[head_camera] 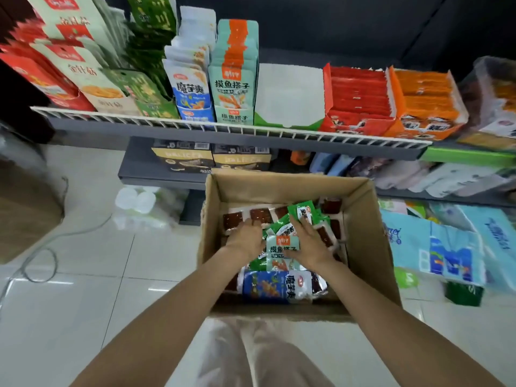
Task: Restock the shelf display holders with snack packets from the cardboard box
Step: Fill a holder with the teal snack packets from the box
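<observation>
Left hand [245, 238]: in the cardboard box [363, 208], fingers curled onto the packet pile; whether it grips one cannot be told.
Right hand [308, 241]: fingers spread and fairly straight, resting flat on green snack packets [282, 247].
Box: on the floor, 6 o'clock from the shelf.
Display holders [287, 93]: on the shelf at 12 o'clock, white one bare inside.

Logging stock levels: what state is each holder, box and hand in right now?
Brown cardboard box: open, partly filled with packets.
Green-edged white display holder: empty.
Red display holder: full.
Orange display holder: full.
Teal packet holder: stocked.
Left hand: resting on packets.
Right hand: flat on green packets.
</observation>
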